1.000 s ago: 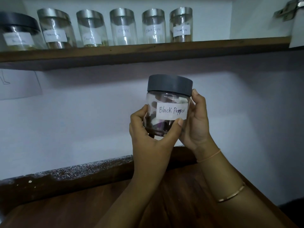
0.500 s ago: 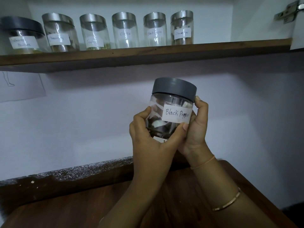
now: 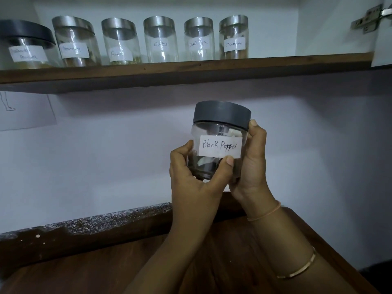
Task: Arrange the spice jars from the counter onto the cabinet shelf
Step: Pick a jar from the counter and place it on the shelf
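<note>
A clear jar (image 3: 220, 132) with a dark grey lid and a white label reading "Black Pepper" is held upright in front of the wall, below the shelf. My left hand (image 3: 195, 183) wraps its lower left side, thumb across the front under the label. My right hand (image 3: 252, 164) cups its right side and back. The wooden cabinet shelf (image 3: 191, 68) above carries several labelled jars in a row: a wide grey-lidded jar (image 3: 25, 45) at far left, then steel-lidded ones ending with a cinnamon jar (image 3: 233, 37). To that jar's right the shelf board is bare.
A brown wooden counter (image 3: 84, 268) lies below my arms, with a speckled stone ledge (image 3: 95, 225) against the white wall. A paper sheet (image 3: 25, 111) hangs on the wall at left. A cabinet door hinge (image 3: 369, 20) shows at top right.
The jar has been turned slightly so its label faces me squarely, and it sits a little lower relative to the shelf. Both hands keep their hold.
</note>
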{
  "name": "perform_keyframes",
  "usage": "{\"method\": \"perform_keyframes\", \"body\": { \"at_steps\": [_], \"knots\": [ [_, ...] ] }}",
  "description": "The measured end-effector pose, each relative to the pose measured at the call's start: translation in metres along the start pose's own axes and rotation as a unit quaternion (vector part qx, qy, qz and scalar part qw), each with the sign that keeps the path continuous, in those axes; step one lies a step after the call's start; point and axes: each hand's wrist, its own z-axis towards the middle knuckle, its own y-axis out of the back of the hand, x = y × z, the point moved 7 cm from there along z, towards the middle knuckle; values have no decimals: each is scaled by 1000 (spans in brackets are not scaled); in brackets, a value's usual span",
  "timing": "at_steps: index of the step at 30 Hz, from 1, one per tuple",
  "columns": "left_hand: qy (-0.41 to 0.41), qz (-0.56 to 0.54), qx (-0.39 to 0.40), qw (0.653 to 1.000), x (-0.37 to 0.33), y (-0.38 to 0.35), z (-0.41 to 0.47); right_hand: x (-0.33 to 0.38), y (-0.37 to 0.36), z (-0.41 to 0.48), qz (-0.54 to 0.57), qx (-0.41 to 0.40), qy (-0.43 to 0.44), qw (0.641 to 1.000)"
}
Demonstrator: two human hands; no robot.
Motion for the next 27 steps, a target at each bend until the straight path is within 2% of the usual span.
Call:
{"method": "perform_keyframes", "body": {
  "at_steps": [5, 8, 11, 16, 19, 23, 27],
  "knots": [
    [-18, 10, -30, 999, 1, 6, 16, 16, 5, 7, -146, 9, -18, 989],
    [-49, 19, -37, 998, -6, 3, 28, 28, 0, 11, -212, 58, -31, 975],
    [-75, 32, -2, 997, -14, -14, 37, 40, -9, 16, -251, 86, -7, 964],
    [-113, 116, 89, 983, -32, -47, 54, 80, 4, 39, -271, 19, 56, 961],
    [-174, 161, 117, 965, -52, -62, 69, 115, 9, 56, -317, 0, 104, 943],
    [-243, 256, 97, 931, -72, -82, 104, 161, 9, 85, -365, -21, 165, 916],
    [-287, 441, 69, 848, -74, -109, 148, 190, 13, 119, -383, -42, 204, 900]
  ]
}}
